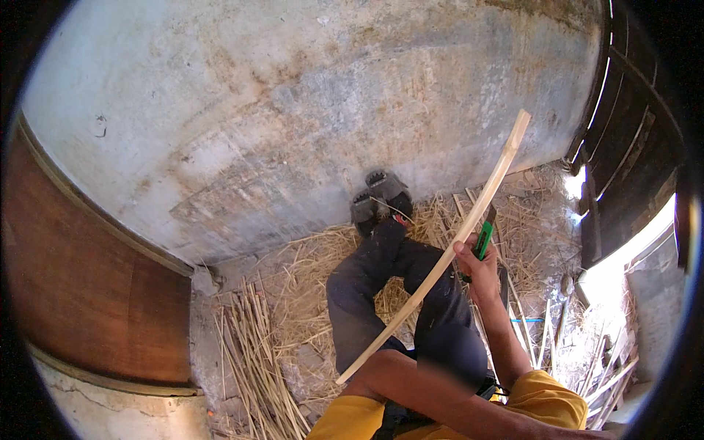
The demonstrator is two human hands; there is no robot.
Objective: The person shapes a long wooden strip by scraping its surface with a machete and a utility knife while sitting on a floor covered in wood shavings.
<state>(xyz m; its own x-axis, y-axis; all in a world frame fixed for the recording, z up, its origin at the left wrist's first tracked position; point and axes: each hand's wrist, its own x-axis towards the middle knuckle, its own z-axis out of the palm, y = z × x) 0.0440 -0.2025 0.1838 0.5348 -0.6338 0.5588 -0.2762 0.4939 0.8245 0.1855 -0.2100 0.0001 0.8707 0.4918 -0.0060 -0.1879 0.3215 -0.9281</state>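
My right hand (480, 265) is closed, with its thumb against a long pale split-bamboo strip (433, 279). The same hand holds a green utility knife (483, 240), its dark blade pointing up beside the strip. The strip slants across my legs; its upper end is in front of the wall and its lower end lies near my left elbow. My left forearm (440, 385) crosses my body toward the right, and my left hand is outside the picture.
My outstretched legs (359, 293) reach dark shoes (380, 202) by a stained pale wall (293, 132). A pile of thin strips (257, 359) lies left; shavings (308, 264) cover the floor. More strips (609, 381) lie right, near dark boards (631, 139). A brown wooden panel (95, 286) stands left.
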